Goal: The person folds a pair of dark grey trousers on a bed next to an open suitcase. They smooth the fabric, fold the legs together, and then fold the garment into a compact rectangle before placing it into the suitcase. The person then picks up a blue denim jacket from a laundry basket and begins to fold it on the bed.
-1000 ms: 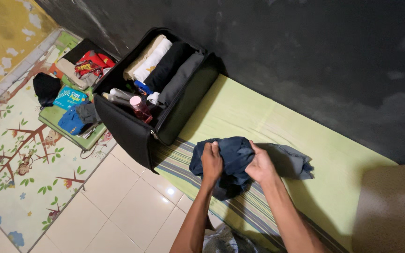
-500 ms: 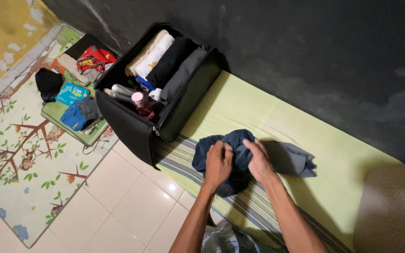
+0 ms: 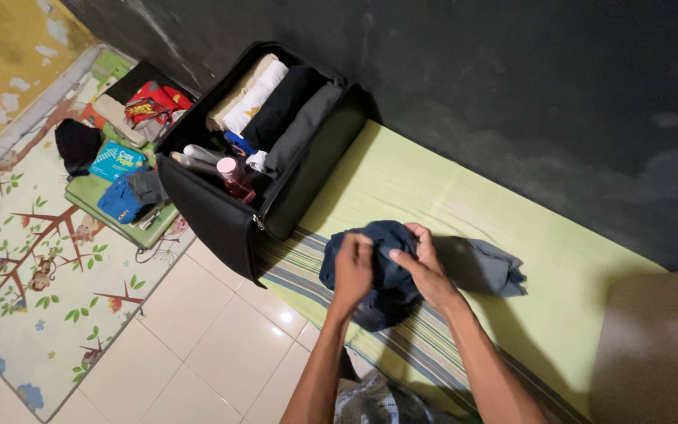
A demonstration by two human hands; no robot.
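Both my hands grip a bundled dark blue garment (image 3: 382,251) just above the green mattress (image 3: 433,188). My left hand (image 3: 352,271) clasps its near left side. My right hand (image 3: 419,263) holds its right side with the fingers curled over the top. A folded grey garment (image 3: 484,267) lies on the mattress right behind my right hand. An open black suitcase (image 3: 221,212) sits at the mattress end, holding rolled clothes (image 3: 276,110), a pink bottle (image 3: 235,180) and white tubes.
Left of the suitcase, a green mat (image 3: 92,192) carries a blue packet, red cloth and other clothes. A tree-patterned play mat (image 3: 33,275) covers the floor beside white tiles (image 3: 213,338). A dark wall (image 3: 512,78) runs behind the mattress.
My hands have come closer together on the blue garment, and it has gone from a loose spread to a tighter bundle. The grey garment has stayed put.
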